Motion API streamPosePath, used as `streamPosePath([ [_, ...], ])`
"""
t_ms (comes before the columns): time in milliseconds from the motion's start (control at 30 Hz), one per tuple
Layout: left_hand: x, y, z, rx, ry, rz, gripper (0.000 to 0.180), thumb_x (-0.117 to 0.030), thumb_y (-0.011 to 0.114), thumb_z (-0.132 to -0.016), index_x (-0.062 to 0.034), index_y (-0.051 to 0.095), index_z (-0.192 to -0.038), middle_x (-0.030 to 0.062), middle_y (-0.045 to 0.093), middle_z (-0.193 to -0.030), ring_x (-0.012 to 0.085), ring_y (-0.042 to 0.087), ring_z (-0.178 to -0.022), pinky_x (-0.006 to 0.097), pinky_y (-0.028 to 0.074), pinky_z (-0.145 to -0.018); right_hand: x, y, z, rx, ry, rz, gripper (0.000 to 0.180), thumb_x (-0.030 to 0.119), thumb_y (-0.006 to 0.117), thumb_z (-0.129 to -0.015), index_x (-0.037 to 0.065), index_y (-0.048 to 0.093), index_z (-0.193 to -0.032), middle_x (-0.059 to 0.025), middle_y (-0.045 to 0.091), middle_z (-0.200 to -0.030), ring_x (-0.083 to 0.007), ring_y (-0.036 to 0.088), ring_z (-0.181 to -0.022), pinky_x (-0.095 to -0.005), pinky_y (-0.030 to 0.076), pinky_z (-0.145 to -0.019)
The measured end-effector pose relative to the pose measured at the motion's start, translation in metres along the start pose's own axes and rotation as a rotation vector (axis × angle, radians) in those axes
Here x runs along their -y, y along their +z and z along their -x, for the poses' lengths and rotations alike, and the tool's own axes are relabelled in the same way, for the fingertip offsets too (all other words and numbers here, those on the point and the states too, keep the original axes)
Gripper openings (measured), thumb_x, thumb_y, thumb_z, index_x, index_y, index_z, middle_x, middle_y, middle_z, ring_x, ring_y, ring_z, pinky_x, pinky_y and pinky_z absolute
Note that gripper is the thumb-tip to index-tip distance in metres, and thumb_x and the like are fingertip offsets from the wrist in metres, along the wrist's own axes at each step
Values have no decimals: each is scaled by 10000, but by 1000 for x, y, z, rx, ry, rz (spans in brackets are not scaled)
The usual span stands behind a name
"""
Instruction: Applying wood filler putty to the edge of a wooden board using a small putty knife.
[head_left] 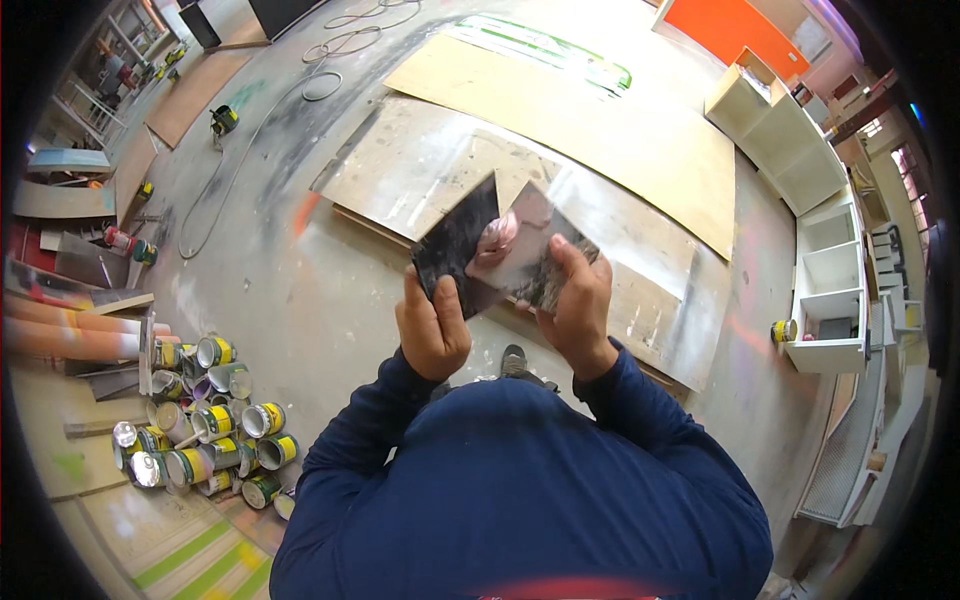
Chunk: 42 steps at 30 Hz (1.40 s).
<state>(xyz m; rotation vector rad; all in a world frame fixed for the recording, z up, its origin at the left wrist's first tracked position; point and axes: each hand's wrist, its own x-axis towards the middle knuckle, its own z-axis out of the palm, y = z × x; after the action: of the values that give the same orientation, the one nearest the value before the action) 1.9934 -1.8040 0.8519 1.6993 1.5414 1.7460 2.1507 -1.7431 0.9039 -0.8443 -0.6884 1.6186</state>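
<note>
Two thin, glossy square panels are held up in front of me, meeting in a V shape at the middle. My left hand [435,325] pinches the black glossy panel [456,232] at its lower left edge, thumb on top. My right hand [577,310] grips the shiny grey-pink panel [530,262] at its right side, thumb across its face. A pink patch shows on that panel; whether it is a print or a reflection I cannot tell. Fingers beneath both panels are mostly hidden, and I cannot make out whether the panels are joined.
Flat boards [400,170] and a pale yellow sheet [600,130] lie on the floor ahead. Several paint cans [213,420] cluster at the left. A hose [215,190] snakes across the floor. White open cabinets [832,255] and a single can [784,330] stand on the right.
</note>
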Motion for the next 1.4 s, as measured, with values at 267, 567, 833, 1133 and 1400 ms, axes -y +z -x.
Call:
streamPosePath([
  [267,8,4,-16,-76,-678,877,311,-126,397,-1063,3,505,-1324,130,651,-1176,211,657,-1045,330,523,-912,12,-19,-8,508,-1008,790,417,29,608,-959,-1,521,-1365,-229,616,-1243,-382,684,-1077,-447,622,-858],
  [567,2,2,-17,-180,-651,1053,317,-127,425,-1059,-14,494,-1347,126,630,-1221,201,650,-1067,354,547,-929,-24,-57,-10,640,-994,1299,680,7,750,-774,132,553,-1413,-192,571,-1268,-413,632,-1187,-450,623,-876],
  [833,10,0,-13,-229,-459,507,301,-171,453,-1075,16,542,-1292,112,653,-1136,177,614,-957,305,507,-856,22,-55,-12,563,-989,1568,500,20,689,-825,146,659,-1308,-159,623,-1228,-375,639,-1157,-464,529,-921],
  [1133,-6,0,-6,-59,-327,185,308,-174,460,-1070,42,541,-1273,146,660,-1109,209,623,-948,317,501,-870,36,-23,7,546,-1047,1640,367,116,759,-780,150,741,-1145,-93,637,-1151,-365,598,-1233,-492,418,-1003],
  [1400,1,1,-18,-129,-619,961,299,-145,409,-1076,-20,524,-1323,107,652,-1202,183,669,-1047,327,561,-915,-6,-47,-4,599,-844,1251,695,-175,655,-732,80,608,-1377,-217,546,-1334,-421,608,-1187,-444,554,-968],
])
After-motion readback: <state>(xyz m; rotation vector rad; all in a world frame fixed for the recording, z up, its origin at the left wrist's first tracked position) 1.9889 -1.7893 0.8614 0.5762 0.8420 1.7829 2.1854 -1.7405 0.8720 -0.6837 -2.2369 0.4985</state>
